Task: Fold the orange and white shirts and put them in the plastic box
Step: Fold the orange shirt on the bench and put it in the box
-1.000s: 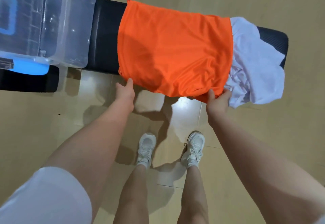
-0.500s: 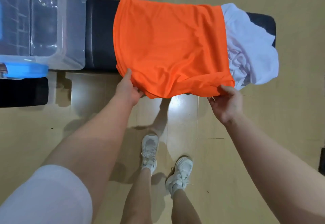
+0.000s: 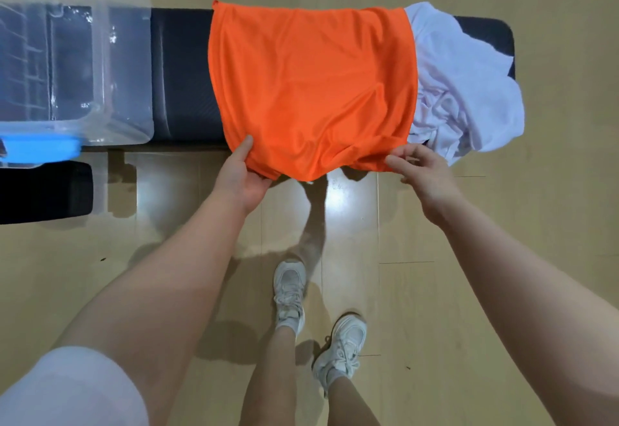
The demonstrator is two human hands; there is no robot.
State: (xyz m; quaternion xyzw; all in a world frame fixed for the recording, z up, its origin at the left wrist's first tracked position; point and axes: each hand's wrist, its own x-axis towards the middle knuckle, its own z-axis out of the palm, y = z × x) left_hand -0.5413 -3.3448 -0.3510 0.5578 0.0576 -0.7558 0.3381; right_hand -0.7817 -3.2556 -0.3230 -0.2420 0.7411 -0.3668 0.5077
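The orange shirt (image 3: 311, 87) lies spread across a black padded bench (image 3: 181, 77), its near edge hanging over the bench's front. My left hand (image 3: 243, 176) grips the shirt's near left corner, thumb on top and fingers underneath. My right hand (image 3: 420, 172) pinches the near right corner between thumb and fingertips. The white shirt (image 3: 462, 90) lies crumpled on the bench's right end, partly under the orange one. The clear plastic box (image 3: 100, 67) stands on the bench's left end.
A blue lid or handle (image 3: 40, 149) shows at the box's near left side. A second black pad (image 3: 43, 191) sits lower left. My feet in white sneakers (image 3: 289, 291) stand on the wooden floor just before the bench.
Both hands have lifted the shirt's hanging near edge up toward the bench. My feet have stepped to the right, and the view has shifted slightly.
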